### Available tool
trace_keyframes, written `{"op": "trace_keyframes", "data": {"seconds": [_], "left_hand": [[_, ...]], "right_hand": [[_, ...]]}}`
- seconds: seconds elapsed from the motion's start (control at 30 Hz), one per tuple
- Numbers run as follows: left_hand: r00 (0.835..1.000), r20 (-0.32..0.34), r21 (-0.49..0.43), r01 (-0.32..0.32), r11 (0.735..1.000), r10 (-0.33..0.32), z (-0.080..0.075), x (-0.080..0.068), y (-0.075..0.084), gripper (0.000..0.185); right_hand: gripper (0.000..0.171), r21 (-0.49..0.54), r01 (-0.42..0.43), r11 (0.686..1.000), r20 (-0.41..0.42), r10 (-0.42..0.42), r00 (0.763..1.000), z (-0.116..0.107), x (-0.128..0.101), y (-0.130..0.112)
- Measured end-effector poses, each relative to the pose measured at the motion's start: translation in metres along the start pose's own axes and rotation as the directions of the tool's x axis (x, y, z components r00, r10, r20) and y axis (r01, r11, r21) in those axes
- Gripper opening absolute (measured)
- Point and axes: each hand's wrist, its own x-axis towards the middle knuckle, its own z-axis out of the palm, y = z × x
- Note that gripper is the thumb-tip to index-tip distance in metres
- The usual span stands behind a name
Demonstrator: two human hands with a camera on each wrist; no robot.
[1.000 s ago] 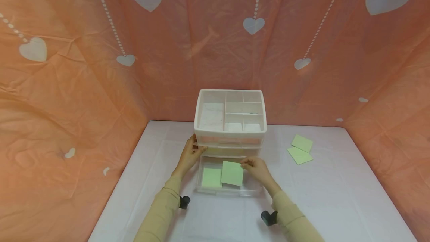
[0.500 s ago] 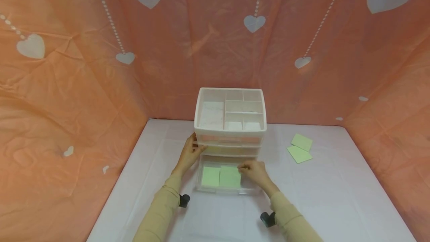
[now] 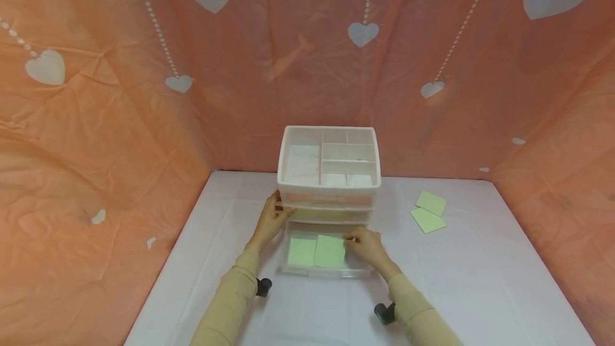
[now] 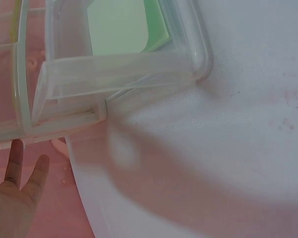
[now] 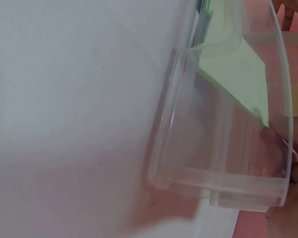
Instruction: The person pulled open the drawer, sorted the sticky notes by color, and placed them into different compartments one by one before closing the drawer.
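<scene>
A white plastic drawer unit (image 3: 331, 187) stands upright with its clear bottom drawer (image 3: 357, 273) pulled out. Two light green paper notes lie side by side there: a left one (image 3: 301, 252) and a right one (image 3: 329, 251). My right hand (image 3: 365, 244) reaches into the drawer and pinches the right note at its far right corner; that note (image 5: 241, 74) is tilted in the right wrist view. My left hand (image 3: 269, 221) rests against the unit's left side, thumb near the front, and its fingers (image 4: 14, 166) look straight and spread in the left wrist view.
Two more green notes (image 3: 429, 221) overlap on the white table (image 3: 480, 271), right of the unit. The unit's top tray (image 3: 302, 167) is divided into several compartments. An orange curtain (image 3: 317, 79) with pale hearts hangs behind and at both sides.
The right note was held raised, then lay low in the drawer with my right hand slightly left; now its right side is a little lifted again. My left hand stays in place.
</scene>
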Motion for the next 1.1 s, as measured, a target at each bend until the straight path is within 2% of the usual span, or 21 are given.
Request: {"op": "trace_keyframes", "data": {"seconds": [0.2,0.5,0.8,0.9,1.03,1.1], "left_hand": [[1.0,-0.003,-0.017,0.02,1.0,-0.02,-0.001,-0.003,0.0,0.074],[1.0,-0.013,-0.019,-0.001,1.0,0.001,-0.001,-0.003,0.0,0.073],[1.0,-0.017,0.004,-0.004,1.0,0.004,0.001,-0.001,-0.001,0.073],[1.0,-0.005,-0.009,0.01,1.0,-0.01,-0.001,-0.006,0.014,0.07],[1.0,-0.005,-0.015,0.009,1.0,-0.009,-0.001,-0.005,0.014,0.069],[1.0,-0.008,0.0,-0.005,1.0,0.005,0.0,-0.002,0.006,0.07]], "right_hand": [[0.016,0.093,-0.042,0.995,0.026,0.04,0.999,0.0,0.0,0.001],[0.022,0.217,-0.072,0.974,0.07,0.058,0.996,-0.012,-0.001,0.0],[0.031,0.407,-0.145,0.902,0.088,0.119,0.989,-0.039,-0.001,0.013],[0.033,0.417,-0.174,0.892,0.07,0.159,0.985,-0.052,-0.002,0.022],[0.039,0.399,-0.216,0.891,0.043,0.217,0.975,-0.071,-0.006,0.038],[0.041,0.385,-0.23,0.894,0.03,0.237,0.971,-0.079,-0.009,0.047]]}}
